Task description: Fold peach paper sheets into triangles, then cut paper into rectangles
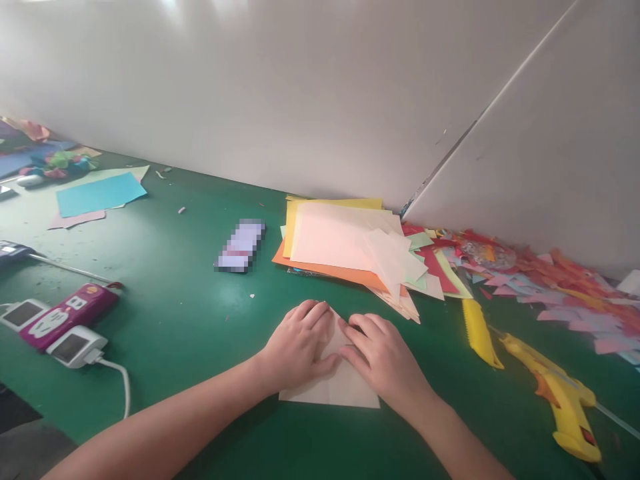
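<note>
Green tabletop (200, 347); left hand (300, 343) lies flat, grip open, on pale paper (343, 388), lower center; right hand (383, 353) at paper's right edge, can't tell if gripping.

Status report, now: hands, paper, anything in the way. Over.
Left hand and right hand both on pale sheet. Sheet on green table, partly covered by the hands. Paper stack beyond, yellow glue gun to the right, neither touching it.

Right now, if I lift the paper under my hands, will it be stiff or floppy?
The paper looks thin, so it is probably light and quite floppy. The pointed top looks folded, perhaps making it stiffer there. Lying flat, it would likely slide.
</note>
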{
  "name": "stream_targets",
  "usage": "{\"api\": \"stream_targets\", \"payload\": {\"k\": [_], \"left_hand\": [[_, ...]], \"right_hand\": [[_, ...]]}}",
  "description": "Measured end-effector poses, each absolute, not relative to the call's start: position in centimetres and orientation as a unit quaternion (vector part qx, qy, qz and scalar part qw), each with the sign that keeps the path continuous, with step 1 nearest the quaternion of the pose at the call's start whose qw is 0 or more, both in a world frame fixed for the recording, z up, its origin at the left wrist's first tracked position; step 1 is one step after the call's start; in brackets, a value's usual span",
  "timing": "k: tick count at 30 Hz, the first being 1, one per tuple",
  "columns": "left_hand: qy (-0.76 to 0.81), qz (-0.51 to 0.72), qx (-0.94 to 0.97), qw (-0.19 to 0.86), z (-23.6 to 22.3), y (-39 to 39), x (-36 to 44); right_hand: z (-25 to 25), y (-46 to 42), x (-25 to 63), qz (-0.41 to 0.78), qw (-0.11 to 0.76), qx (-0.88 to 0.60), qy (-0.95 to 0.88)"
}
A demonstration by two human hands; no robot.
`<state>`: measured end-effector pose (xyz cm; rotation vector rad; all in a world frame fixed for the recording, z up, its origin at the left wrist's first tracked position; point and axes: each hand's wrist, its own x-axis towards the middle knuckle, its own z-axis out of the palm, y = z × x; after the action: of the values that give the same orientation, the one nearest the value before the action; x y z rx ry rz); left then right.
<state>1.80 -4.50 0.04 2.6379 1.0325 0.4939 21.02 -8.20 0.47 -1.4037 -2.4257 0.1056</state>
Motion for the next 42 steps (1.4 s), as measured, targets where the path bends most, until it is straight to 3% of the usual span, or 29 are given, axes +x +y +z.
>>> {"api": "stream_targets", "payload": {"k": [17,26,37,42], "left_hand": [[0.361,0.238,0.880,0.195,-0.2,-3.5,0.5],[0.513,0.269,0.765,0.281,0.0,-1.9,-1.2],[0.490,0.274,0.779,0.279,-0.2,-1.2,-1.8],[0.460,0.253,0.798,0.295,0.2,-1.0,-2.5]], "right_hand": [[0.4,-5.2,19.5,0.042,0.077,-0.497,-0.863],[-0.4,-5.4,19.3,0.068,0.157,-0.509,-0.844],[-0.9,-5.3,19.6,0.015,0.092,-0.480,-0.872],[-1.0,-5.3,19.6,0.040,0.103,-0.484,-0.868]]}}
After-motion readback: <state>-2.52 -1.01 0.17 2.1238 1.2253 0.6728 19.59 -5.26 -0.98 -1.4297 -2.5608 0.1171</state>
